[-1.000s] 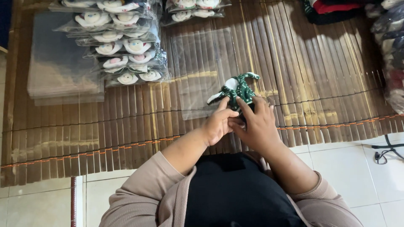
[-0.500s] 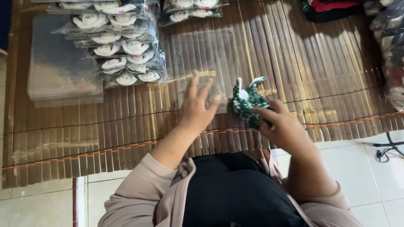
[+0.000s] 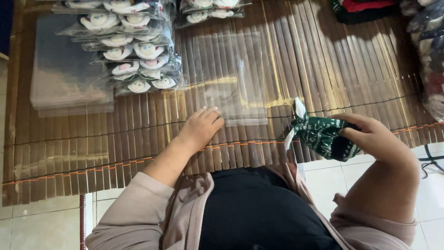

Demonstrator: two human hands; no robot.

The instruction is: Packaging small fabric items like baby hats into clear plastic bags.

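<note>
The left hand [image 3: 202,126] rests with fingers curled on the edge of a clear plastic bag [image 3: 229,78] lying on the bamboo mat [image 3: 323,60]. The right hand [image 3: 374,139] pinches a green patterned sock doll [image 3: 319,134] just above the mat's near edge.

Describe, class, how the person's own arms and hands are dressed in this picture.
Both arms wear loose, dusty-pink sleeves pushed up near the elbows, leaving the forearms bare. The left hand and right hand are bare: no gloves, and no rings or watch can be seen. The top hangs open over a black garment.
</note>
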